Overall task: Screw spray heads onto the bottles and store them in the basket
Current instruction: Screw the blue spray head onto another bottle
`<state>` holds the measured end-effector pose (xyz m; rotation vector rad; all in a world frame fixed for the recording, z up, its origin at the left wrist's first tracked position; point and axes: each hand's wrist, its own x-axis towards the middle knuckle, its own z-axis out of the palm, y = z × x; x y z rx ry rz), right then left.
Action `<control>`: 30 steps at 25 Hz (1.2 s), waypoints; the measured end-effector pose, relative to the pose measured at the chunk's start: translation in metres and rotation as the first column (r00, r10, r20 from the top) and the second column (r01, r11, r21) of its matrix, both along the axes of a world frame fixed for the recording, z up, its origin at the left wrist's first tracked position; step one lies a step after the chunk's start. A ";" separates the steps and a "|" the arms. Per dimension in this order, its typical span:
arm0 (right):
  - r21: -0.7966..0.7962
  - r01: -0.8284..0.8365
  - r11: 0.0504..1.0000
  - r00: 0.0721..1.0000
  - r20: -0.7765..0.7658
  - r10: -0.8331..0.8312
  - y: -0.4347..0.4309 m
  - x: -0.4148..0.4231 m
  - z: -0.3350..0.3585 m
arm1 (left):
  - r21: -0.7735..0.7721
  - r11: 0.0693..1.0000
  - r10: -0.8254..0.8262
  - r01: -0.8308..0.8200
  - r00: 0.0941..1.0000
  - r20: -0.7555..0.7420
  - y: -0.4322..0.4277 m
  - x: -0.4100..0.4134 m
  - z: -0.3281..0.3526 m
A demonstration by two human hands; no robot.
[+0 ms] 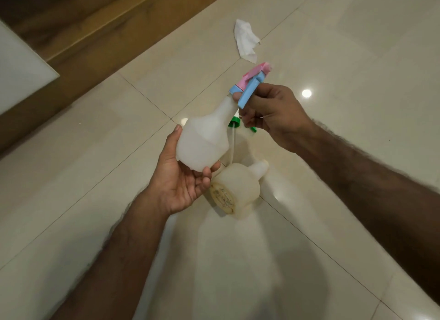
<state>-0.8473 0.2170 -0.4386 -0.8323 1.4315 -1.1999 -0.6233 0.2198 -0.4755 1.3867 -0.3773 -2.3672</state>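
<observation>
Bottle (pixel 204 138) held above the floor (pixel 95 153), pink-and-blue spray head (pixel 256 77) on its neck.
Left grip (pixel 181 183) wraps its base, right grip (pixel 273 117) curls round that head's trigger; second bottle (pixel 235 188) and green spray head (pixel 234 122) lie beneath, tissue (pixel 246 39) beyond.

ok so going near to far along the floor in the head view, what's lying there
capless bottle on its side → green spray head → crumpled white tissue
</observation>
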 end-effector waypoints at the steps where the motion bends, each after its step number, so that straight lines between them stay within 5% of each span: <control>1: 0.024 0.010 1.000 1.000 0.004 -0.010 -0.001 0.000 -0.003 | -0.017 1.000 0.004 -0.003 1.000 0.030 0.003 -0.003 0.001; 7: 0.093 0.178 0.980 0.982 0.041 -0.183 -0.009 -0.005 -0.009 | -0.397 0.862 0.286 -0.316 0.949 -0.135 0.015 -0.018 0.004; 9: 0.094 0.173 0.980 0.979 0.090 -0.181 -0.008 -0.005 -0.010 | -0.359 0.882 0.282 -0.305 0.952 -0.118 0.011 -0.021 0.012; 13: 0.070 0.133 0.989 0.984 0.112 -0.140 -0.006 -0.004 -0.010 | -0.279 0.956 0.139 -0.095 0.980 0.144 0.003 -0.024 0.019; 16: 0.078 0.145 0.986 0.981 0.119 -0.154 -0.007 -0.007 -0.008 | -0.368 0.884 0.284 -0.290 0.956 -0.071 -0.001 -0.017 0.013; 18: 0.080 0.127 0.989 0.983 0.124 -0.137 -0.006 -0.006 -0.008 | -0.259 0.868 0.354 -0.424 0.893 -0.277 -0.001 -0.015 0.010; 21: 0.072 0.100 0.992 0.987 0.119 -0.109 -0.006 -0.001 -0.009 | -0.158 0.938 0.303 -0.307 0.952 -0.050 0.002 -0.021 0.016; 24: 0.092 0.111 0.990 0.985 0.121 -0.122 -0.005 -0.001 -0.010 | -0.510 0.828 0.347 -0.232 0.927 0.142 0.004 -0.025 0.018; 26: 0.103 0.092 0.990 0.986 0.132 -0.105 -0.005 0.000 -0.010 | -0.719 0.654 0.398 -0.233 0.915 0.066 0.006 -0.024 0.018; 28: 0.102 0.075 0.992 0.986 0.144 -0.089 -0.004 0.003 -0.008 | -0.601 0.706 0.488 -0.375 0.872 0.030 0.003 -0.026 0.026; 30: 0.088 0.086 0.992 0.986 0.136 -0.098 -0.004 0.005 -0.008 | -0.343 0.869 0.422 -0.356 0.896 0.140 -0.003 -0.023 0.027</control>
